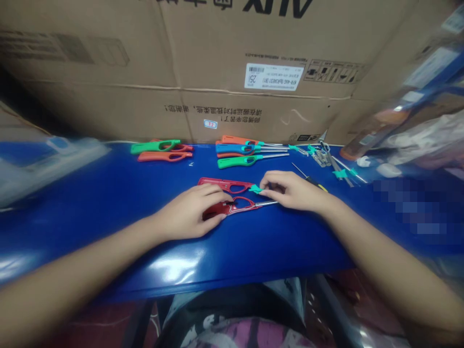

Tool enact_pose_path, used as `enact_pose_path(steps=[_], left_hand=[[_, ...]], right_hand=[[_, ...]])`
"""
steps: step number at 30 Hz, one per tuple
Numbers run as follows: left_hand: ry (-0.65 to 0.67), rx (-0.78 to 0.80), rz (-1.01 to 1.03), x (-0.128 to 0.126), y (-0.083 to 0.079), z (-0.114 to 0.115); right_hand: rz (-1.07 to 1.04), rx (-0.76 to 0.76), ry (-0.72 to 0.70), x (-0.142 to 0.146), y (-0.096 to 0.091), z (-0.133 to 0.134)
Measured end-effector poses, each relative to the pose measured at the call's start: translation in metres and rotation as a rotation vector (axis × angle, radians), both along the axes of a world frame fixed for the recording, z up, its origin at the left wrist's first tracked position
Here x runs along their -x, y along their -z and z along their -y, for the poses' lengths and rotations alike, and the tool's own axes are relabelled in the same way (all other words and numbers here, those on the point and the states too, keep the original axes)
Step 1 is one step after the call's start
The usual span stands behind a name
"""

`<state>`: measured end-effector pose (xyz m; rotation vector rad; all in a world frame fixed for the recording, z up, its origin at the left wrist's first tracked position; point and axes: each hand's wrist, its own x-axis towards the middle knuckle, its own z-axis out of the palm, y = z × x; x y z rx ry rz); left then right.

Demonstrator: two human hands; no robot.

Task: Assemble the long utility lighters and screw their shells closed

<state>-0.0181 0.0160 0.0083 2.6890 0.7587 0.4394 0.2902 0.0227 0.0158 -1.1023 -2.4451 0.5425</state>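
Note:
My left hand point(195, 208) curls over the handle of a red lighter half-shell point(243, 207), thumb and fingers at its two sides. A thin white wire shows inside this shell, and a metal tube point(267, 203) juts from its front end. Just behind it lies a second red lighter shell point(224, 185). My right hand point(286, 189) pinches a small teal-green piece point(255, 189) at that second shell's front tip; whether the piece touches the shell I cannot tell. Part of the near shell's handle is hidden under my left fingers.
Several assembled lighters point(237, 161) with metal tubes lie behind my hands. Green and orange shells point(161, 155) lie to the left. A screwdriver point(308, 179), loose metal parts with teal pieces point(331, 162) and a plastic bottle point(373, 130) are at right. A cardboard box point(137, 101) walls the back.

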Motion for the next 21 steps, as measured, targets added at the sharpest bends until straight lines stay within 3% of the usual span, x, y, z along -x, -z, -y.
enact_pose_path(steps=[5, 10, 21], left_hand=[[-0.027, 0.044, -0.012, -0.003, 0.0, 0.004], [-0.047, 0.063, -0.025, -0.007, 0.0, 0.009], [-0.066, 0.137, 0.017, -0.008, 0.001, 0.012]], right_hand=[[0.09, 0.007, -0.117, 0.021, -0.003, 0.017], [0.133, -0.045, -0.104, 0.03, 0.001, 0.022], [0.029, -0.178, -0.18, 0.036, 0.013, 0.023]])
